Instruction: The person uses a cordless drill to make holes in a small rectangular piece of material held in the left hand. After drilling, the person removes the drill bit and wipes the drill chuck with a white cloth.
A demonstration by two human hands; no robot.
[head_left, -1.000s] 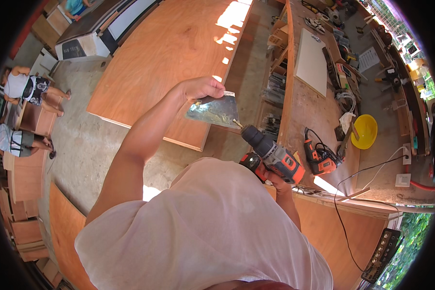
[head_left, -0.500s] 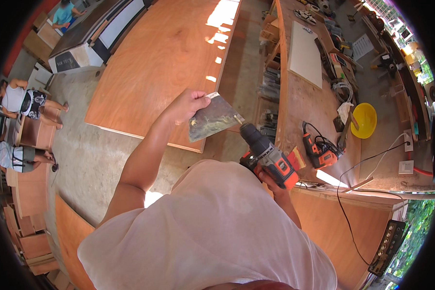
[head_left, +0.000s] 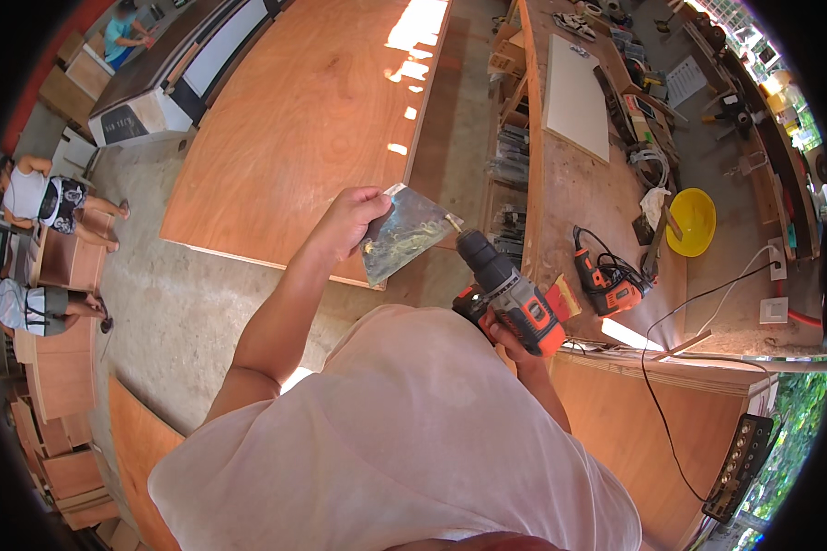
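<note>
My left hand (head_left: 347,220) pinches the upper left edge of a shiny, see-through plastic packet (head_left: 415,237) between thumb and fingers. Small yellowish bits show through it, too small to name. My right hand (head_left: 508,342) is wrapped round the grip of an orange and grey cordless drill (head_left: 516,301), whose body hides part of the fingers. The drill tilts up and to the left. Its bit (head_left: 453,221) ends by the packet's right corner; whether the two touch I cannot tell.
A large plywood sheet (head_left: 303,129) lies ahead. On the workbench (head_left: 570,202) at right are a corded orange power tool (head_left: 611,286), a yellow bowl-shaped thing (head_left: 694,223) and a white panel (head_left: 574,101). Black cable (head_left: 648,367) hangs nearby. Several people (head_left: 37,193) are at far left.
The packet has turned in my left hand's pinch and now catches more light. My left hand has shifted slightly left and down. The drill stays nearly where it was.
</note>
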